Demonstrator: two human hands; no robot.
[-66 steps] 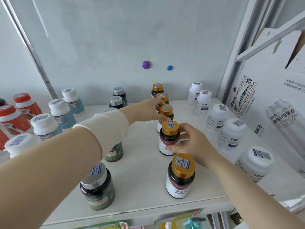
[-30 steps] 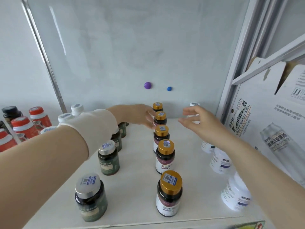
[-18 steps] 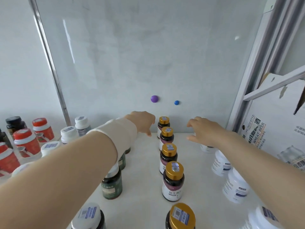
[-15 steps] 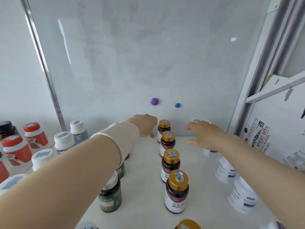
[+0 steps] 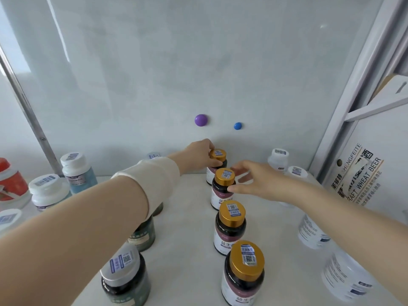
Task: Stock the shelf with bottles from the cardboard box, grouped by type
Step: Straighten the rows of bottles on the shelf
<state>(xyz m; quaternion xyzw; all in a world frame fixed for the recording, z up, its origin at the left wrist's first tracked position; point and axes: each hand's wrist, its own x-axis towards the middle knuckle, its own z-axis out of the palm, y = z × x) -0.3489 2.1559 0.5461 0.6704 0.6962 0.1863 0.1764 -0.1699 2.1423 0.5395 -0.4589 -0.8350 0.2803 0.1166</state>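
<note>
A row of dark bottles with gold caps runs down the middle of the white shelf (image 5: 187, 219). My left hand (image 5: 199, 156) reaches to the back and grips the rearmost gold-capped bottle (image 5: 218, 156) around its cap. My right hand (image 5: 251, 181) comes in from the right. Its thumb and forefinger curl round the cap of the second gold-capped bottle (image 5: 223, 184). Two more gold-capped bottles (image 5: 230, 226) (image 5: 244, 272) stand nearer to me, untouched. The cardboard box (image 5: 364, 180), printed "CRAFT WHEAT BEER", stands at the right beside the shelf.
Green bottles with silver caps (image 5: 123, 277) line up under my left forearm. White bottles (image 5: 279, 159) stand along the right, blue bottles with white caps (image 5: 75, 171) and a red-capped one (image 5: 8, 184) at the left. Two round magnets (image 5: 201, 119) stick to the back wall.
My left hand has closed on the rearmost gold-capped bottle. My right hand has moved left from the white bottles onto the second gold-capped bottle.
</note>
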